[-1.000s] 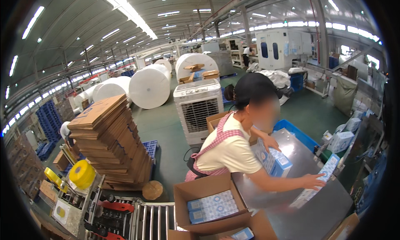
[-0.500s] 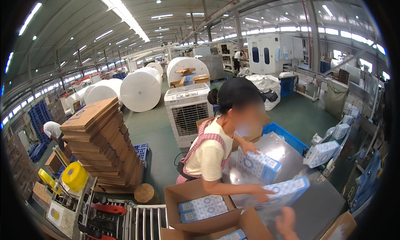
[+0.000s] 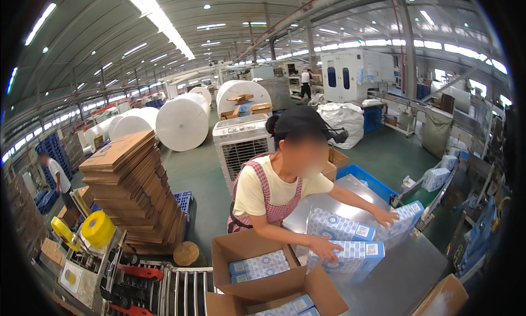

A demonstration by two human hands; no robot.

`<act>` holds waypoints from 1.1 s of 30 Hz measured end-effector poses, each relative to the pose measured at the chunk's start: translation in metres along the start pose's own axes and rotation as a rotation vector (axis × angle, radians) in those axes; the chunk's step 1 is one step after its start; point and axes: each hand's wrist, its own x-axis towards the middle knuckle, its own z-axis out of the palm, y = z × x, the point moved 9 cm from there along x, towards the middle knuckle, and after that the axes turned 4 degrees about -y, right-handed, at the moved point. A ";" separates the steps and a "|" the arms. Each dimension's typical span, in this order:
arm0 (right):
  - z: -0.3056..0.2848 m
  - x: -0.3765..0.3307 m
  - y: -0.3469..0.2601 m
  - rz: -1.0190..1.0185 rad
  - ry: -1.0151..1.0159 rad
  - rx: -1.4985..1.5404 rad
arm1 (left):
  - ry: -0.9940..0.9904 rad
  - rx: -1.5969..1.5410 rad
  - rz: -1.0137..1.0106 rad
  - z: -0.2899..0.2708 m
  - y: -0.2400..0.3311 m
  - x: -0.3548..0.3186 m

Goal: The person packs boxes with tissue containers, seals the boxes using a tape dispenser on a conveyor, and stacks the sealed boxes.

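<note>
Head view: own hands unseen (grip untellable); co-worker's hand (image 3: 324,254) on blue pack (image 3: 353,257) beside carton (image 3: 249,246) rim.

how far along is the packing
Done: one layer of packs lies in the open carton. In hand: the co-worker's hands rest on loose packs on the table. Left: those packs are not yet in; the carton isn't full and its flaps are open.

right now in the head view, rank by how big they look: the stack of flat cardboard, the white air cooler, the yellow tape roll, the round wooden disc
1. stack of flat cardboard, clearly largest
2. white air cooler, though it stands farther back
3. yellow tape roll
4. round wooden disc; looks close to the tape roll in size, so those two are unsure
</note>
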 end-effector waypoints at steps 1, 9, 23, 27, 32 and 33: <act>0.010 -0.003 0.009 0.012 -0.015 0.015 | -0.020 0.002 -0.041 0.012 -0.017 -0.014; 0.100 0.032 0.052 0.098 -0.211 0.039 | -0.182 -0.094 -0.247 0.067 -0.130 -0.068; 0.100 0.022 0.099 0.274 -0.544 0.267 | -0.185 0.138 -0.414 0.058 -0.105 -0.088; 0.113 0.008 0.075 0.249 -0.488 0.463 | -0.194 0.031 -0.338 0.069 -0.109 -0.079; 0.102 0.006 0.050 0.200 -0.501 0.240 | -0.238 0.263 0.145 0.070 -0.095 -0.079; 0.107 0.013 0.067 0.207 -0.482 0.181 | -0.250 0.189 -0.023 0.073 -0.093 -0.075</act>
